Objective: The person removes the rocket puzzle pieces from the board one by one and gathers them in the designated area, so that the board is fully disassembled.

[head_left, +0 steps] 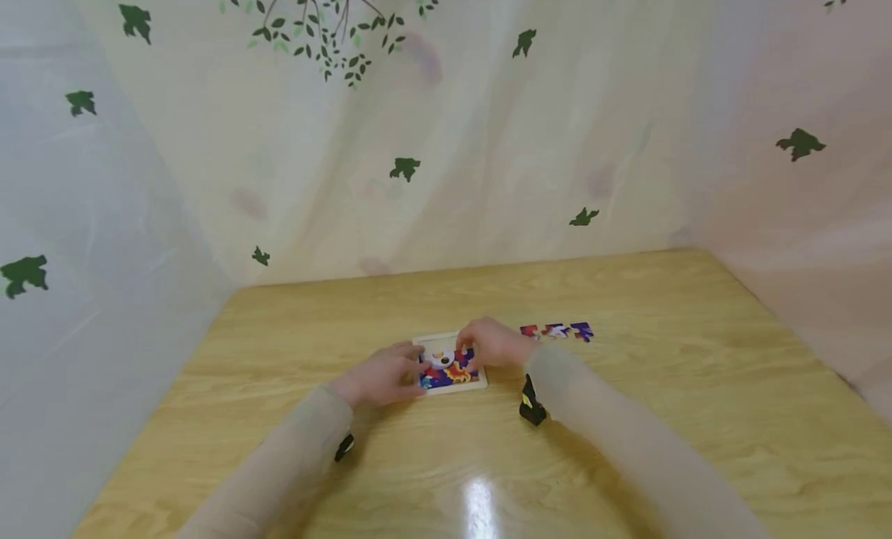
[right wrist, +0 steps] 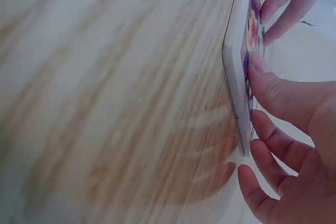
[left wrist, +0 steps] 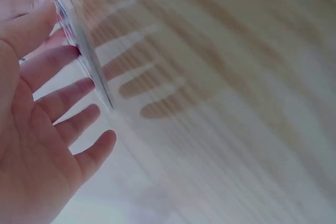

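Observation:
A jigsaw puzzle in a shallow pale frame (head_left: 477, 385) lies on the table, its bright picture partly filled in and its upper part bare. My left hand (head_left: 392, 373) rests at the frame's left side, fingers extended; the left wrist view has the fingertips (left wrist: 86, 85) at the frame's edge (left wrist: 97, 77). From the right, my right hand (head_left: 493, 342) reaches over the frame and pinches a red and purple puzzle piece (head_left: 464, 358) between thumb and forefinger. In the right wrist view the thumb (right wrist: 268, 85) is on the picture, while the other fingers spread by the frame's edge (right wrist: 233, 77).
Several loose puzzle pieces (head_left: 556, 331) lie in a row on the wooden table (head_left: 627, 446), just beyond my right wrist. Curtains with leaf prints (head_left: 460, 136) hang behind the table and along its sides. Dark wrist devices (head_left: 532, 403) are strapped below both sleeves.

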Demonstrator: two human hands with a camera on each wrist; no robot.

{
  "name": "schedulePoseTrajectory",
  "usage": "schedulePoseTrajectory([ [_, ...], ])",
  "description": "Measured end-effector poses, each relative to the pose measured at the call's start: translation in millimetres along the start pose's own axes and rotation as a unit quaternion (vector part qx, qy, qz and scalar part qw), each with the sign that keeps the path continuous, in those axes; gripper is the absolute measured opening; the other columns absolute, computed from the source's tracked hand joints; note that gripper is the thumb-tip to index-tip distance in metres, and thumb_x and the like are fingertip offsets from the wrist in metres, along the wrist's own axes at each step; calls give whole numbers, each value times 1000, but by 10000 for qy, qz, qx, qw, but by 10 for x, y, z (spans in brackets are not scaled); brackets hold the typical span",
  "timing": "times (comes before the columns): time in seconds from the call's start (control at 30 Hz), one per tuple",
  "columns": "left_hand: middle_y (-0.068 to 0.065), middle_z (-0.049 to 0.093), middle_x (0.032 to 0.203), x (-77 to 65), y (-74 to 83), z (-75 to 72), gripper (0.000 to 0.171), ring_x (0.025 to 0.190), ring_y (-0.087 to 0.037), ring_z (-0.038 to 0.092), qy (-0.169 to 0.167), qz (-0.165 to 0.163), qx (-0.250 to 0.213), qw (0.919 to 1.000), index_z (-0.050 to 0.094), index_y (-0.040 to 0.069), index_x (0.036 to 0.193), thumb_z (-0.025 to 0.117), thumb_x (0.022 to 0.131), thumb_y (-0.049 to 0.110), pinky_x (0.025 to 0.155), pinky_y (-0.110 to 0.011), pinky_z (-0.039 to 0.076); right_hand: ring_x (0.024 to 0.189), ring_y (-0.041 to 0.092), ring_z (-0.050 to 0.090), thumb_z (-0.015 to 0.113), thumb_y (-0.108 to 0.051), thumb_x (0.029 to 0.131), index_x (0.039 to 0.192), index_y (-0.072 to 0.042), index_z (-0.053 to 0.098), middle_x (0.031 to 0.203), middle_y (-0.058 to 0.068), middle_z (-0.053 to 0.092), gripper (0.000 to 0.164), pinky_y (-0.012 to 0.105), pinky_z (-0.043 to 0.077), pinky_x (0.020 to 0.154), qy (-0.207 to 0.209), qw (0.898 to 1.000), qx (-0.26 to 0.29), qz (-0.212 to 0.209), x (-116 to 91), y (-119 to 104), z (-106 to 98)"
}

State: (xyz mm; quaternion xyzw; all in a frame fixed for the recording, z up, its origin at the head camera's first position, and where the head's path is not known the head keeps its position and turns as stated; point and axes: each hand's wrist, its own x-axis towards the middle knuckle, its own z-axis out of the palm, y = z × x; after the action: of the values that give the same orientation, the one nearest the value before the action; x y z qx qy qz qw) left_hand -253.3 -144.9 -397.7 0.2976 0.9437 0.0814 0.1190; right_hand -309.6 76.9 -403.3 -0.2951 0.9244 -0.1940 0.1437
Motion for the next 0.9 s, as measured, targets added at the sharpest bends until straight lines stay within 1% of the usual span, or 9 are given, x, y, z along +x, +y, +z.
schedulePoseTrajectory([
  [0.1,-13,38,149,46,58,-16,51,139,-36,32,51,182,236,9995,54,7,134,60,92,36,113,-48,29,96,19,52,75,-15,81,105,-15,68,103,3,60,25,39,44,94,-79,9999,40,49,24,1,-29],
  [0.13,-11,38,150,61,79,-19,54,139,-34,32,29,191,288,9994,50,7,137,60,92,36,113,-47,29,95,19,52,75,-14,81,105,-15,68,102,3,60,25,39,44,93,-97,9999,47,50,29,3,-36],
  [0.2,-8,37,151,94,110,-8,57,139,-31,33,-41,174,359,9992,47,8,139,60,92,37,113,-44,30,93,18,51,75,-15,81,105,-15,67,100,2,60,25,38,44,92,-125,9999,3,36,35,11,-43],
  [0.33,-5,36,151,148,160,20,60,138,-26,36,-194,20,363,9992,43,10,143,60,92,38,111,-40,33,90,18,52,76,-15,80,104,-14,67,97,3,61,25,37,45,90,-120,9998,-98,-101,36,24,-40],
  [0.47,-8,38,150,183,197,19,59,135,-28,41,-242,-81,238,9994,45,8,141,63,91,35,109,-40,36,88,17,53,76,-14,79,103,-13,67,96,3,61,25,36,45,88,-103,9998,-81,-156,31,18,-35],
  [0.63,-9,42,147,189,238,-4,59,134,-29,42,-248,-288,295,9988,48,8,139,65,89,34,109,-40,37,90,18,53,76,-14,80,103,-13,67,98,4,63,25,37,44,90,-86,9997,-88,-227,36,-9,-32],
  [0.73,-11,43,146,190,269,-13,58,135,-32,39,-194,-191,479,9985,50,5,136,66,88,33,109,-42,36,91,19,54,76,-14,79,103,-12,66,99,5,63,26,37,44,90,-71,9995,-170,-240,36,-9,-22],
  [0.83,-13,42,146,197,296,-7,57,136,-34,38,-154,-83,465,9988,51,2,135,67,88,30,109,-44,35,93,20,55,77,-14,79,104,-12,66,99,5,63,27,38,44,91,-55,9993,-286,-244,28,3,-18],
  [0.9,-13,42,147,206,308,2,57,135,-33,39,-186,-110,386,9990,49,2,136,66,89,29,109,-42,35,94,20,55,77,-15,79,105,-12,66,100,6,64,28,39,44,92,-59,9992,-307,-248,21,10,-20],
])
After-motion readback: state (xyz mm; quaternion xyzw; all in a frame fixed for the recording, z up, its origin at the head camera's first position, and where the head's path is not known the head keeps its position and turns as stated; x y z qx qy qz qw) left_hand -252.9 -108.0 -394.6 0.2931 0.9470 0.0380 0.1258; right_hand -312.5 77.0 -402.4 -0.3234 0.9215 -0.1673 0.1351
